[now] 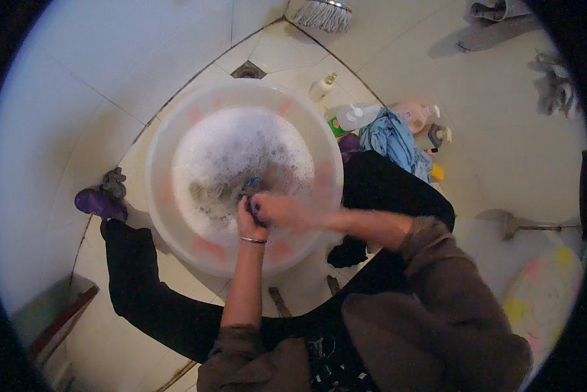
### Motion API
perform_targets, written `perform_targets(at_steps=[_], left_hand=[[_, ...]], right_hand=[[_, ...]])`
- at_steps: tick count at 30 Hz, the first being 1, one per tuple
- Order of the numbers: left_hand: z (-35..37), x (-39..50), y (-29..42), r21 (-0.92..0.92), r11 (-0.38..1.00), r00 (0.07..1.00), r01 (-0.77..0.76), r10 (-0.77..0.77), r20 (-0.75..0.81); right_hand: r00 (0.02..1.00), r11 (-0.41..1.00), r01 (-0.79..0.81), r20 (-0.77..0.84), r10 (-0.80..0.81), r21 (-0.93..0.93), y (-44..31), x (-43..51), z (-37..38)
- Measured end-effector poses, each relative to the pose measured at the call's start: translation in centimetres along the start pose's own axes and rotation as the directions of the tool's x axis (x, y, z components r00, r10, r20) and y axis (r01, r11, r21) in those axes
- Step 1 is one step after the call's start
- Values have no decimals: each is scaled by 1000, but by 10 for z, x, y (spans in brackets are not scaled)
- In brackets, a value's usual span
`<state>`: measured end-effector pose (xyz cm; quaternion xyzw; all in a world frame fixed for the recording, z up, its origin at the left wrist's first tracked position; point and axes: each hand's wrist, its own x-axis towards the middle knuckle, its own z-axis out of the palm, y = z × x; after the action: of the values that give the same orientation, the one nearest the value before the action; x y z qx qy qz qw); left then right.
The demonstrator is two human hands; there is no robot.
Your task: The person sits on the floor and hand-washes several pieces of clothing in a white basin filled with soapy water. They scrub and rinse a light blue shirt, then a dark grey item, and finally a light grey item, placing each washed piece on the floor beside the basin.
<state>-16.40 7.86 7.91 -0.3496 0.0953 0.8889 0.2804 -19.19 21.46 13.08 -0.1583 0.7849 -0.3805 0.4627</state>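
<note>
A large white plastic basin with faded red marks stands on the tiled floor between the person's legs. White suds cover the water in it. My left hand, with a metal bangle at the wrist, grips a dark wet cloth over the basin. My right hand, blurred, is closed on the same cloth from the right. Just beyond the hands, partly sunk in the foam, lies greyish wet fabric; whether it joins the held cloth cannot be told.
Right of the basin are a pump bottle, a clear bottle, a pink bottle and a crumpled blue cloth. A floor drain lies beyond the basin. A mop head is at the top; a black cloth lies near the right leg.
</note>
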Motion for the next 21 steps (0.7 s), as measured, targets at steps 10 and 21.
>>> perform_targets(at_steps=[10,21], left_hand=[[-15,-33,-5,202,856,769,-476,294,567],[39,-95,32,387,922,793,-7,-231,564]], right_hand=[[792,849,66,-490,-364,-524,-77,-12,52],[954,642,145,67,-294,753,-30,-37,23]])
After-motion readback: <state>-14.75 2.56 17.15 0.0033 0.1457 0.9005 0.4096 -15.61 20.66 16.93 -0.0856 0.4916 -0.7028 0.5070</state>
